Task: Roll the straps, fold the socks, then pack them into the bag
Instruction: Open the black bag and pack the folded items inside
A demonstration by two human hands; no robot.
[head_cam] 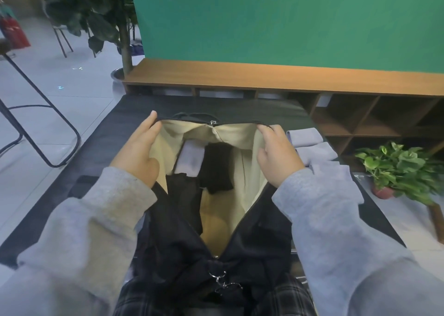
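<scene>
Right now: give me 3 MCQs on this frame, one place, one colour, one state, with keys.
1. Where do the folded grey socks lie?
A. left of the bag
B. right of the bag
C. on the floor

2. What colour is the bag lining?
A. cream
B. red
C. blue

3. What state is the bag in?
A. zipped shut
B. held open
C. upside down

Key: 1 B, they lie on the table beside the right hand. 2 A, pale lining shows inside. 3 B, the left hand and right hand spread its rim.
</scene>
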